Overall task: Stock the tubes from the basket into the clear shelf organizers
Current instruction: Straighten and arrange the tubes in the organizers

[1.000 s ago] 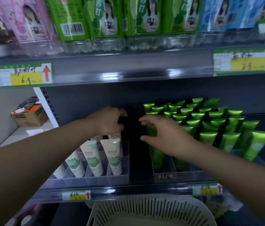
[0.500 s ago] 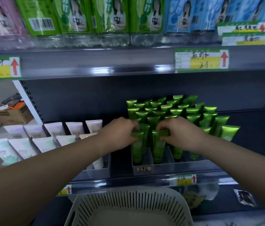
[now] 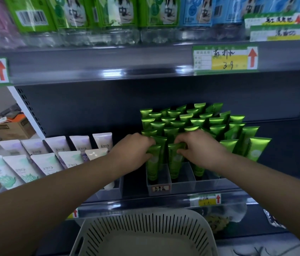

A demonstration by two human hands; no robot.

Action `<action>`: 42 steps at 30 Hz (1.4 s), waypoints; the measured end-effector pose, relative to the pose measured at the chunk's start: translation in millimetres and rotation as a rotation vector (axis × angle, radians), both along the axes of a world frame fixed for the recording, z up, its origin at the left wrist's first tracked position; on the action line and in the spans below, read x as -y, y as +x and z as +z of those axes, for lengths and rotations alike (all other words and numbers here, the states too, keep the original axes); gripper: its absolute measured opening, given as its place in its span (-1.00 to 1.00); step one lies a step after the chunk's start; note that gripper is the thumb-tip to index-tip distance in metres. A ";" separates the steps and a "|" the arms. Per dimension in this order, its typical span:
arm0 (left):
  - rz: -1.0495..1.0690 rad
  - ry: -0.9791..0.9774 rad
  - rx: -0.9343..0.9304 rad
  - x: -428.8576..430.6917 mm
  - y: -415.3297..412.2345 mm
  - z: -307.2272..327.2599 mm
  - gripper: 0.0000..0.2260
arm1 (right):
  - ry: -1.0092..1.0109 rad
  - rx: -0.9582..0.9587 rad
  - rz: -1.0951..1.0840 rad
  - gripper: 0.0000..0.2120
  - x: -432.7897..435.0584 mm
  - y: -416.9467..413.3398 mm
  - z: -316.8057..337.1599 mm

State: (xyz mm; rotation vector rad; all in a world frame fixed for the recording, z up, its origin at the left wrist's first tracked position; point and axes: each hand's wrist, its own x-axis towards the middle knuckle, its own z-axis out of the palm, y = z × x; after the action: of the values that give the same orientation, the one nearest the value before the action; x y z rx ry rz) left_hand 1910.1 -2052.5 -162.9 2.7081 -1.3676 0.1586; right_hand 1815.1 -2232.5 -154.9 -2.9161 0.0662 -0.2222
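Note:
Several green tubes [image 3: 191,124] stand cap-down in a clear organizer [image 3: 182,180] on the middle shelf. My left hand [image 3: 133,152] grips the front-left green tube [image 3: 153,163] near its crimped top. My right hand [image 3: 199,147] grips the neighbouring front green tube [image 3: 175,163] the same way. Both tubes stand inside front compartments of the organizer. To the left, white tubes [image 3: 40,161] fill a second clear organizer [image 3: 112,191]. The pale slotted basket [image 3: 143,235] sits below me at the bottom centre, and its visible inside holds no tubes.
The upper shelf [image 3: 145,61] overhangs the tubes and carries bottles [image 3: 119,17] and price tags [image 3: 224,58]. A cardboard box [image 3: 12,126] sits far left. The dark shelf surface [image 3: 283,145] stretches right of the green tubes. Packets lie on the lower shelf [image 3: 224,217].
One second ago my left hand was at the white tubes and my right hand hovered open by the green ones. Both hands have since closed on the two front green tubes and stay there.

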 end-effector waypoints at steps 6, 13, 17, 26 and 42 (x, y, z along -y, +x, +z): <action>0.001 0.004 0.015 0.7 -2.1 -0.1 -0.76 | 0.003 -0.014 0.009 -0.63 -1.1 3.5 -2.3; 0.007 -0.020 -0.014 -3.3 -0.8 1.3 -0.64 | 0.019 -0.009 0.030 -0.57 -3.9 0.9 2.3; 0.073 -0.140 0.001 -6.8 -0.4 19.2 -0.69 | 0.116 0.105 0.037 -0.64 -10.0 2.1 13.5; 0.175 -0.099 -0.099 12.7 55.3 36.9 -0.75 | 0.166 0.002 0.017 -0.82 -27.4 38.1 31.3; 0.130 -0.063 -0.098 26.4 68.0 19.8 -0.84 | 0.140 -0.057 -0.016 -0.92 -31.2 62.7 21.8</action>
State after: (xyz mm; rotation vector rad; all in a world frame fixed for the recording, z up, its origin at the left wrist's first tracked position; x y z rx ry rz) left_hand 1978.1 -2078.9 -143.1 2.7136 -1.1413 0.0770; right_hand 1877.7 -2201.3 -133.1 -2.7835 0.1099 -0.1312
